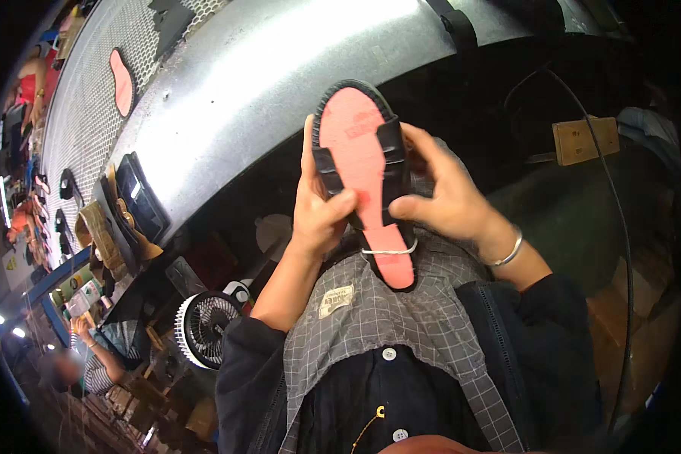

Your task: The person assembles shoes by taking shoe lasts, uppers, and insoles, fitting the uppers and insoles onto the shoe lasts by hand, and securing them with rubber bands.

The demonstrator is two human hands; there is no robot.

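Note:
Before my chest is a shoe (pixel 356 155), its pink underside facing up and black upper material folded over the edges. The toe points away from me and the heel end lies over my grey checked apron (pixel 333 333). My left hand (pixel 318 208) grips the left side, its thumb pressed on the pink underside near the waist. Along the right side my right hand (pixel 454 197) is curled round the shoe, thumb at the edge of the waist; its fingertips are hidden behind. A thin white band (pixel 390 250) circles the heel part.
A shiny metal bench (pixel 272 83) curves across the far side, running into a perforated belt (pixel 91 98) with a pink sole piece (pixel 122 82) and black shoe parts. Left stand a white fan (pixel 200 329) and stacked lasts or tools. A cable (pixel 609 174) hangs at right; a person (pixel 91 363) works at far left.

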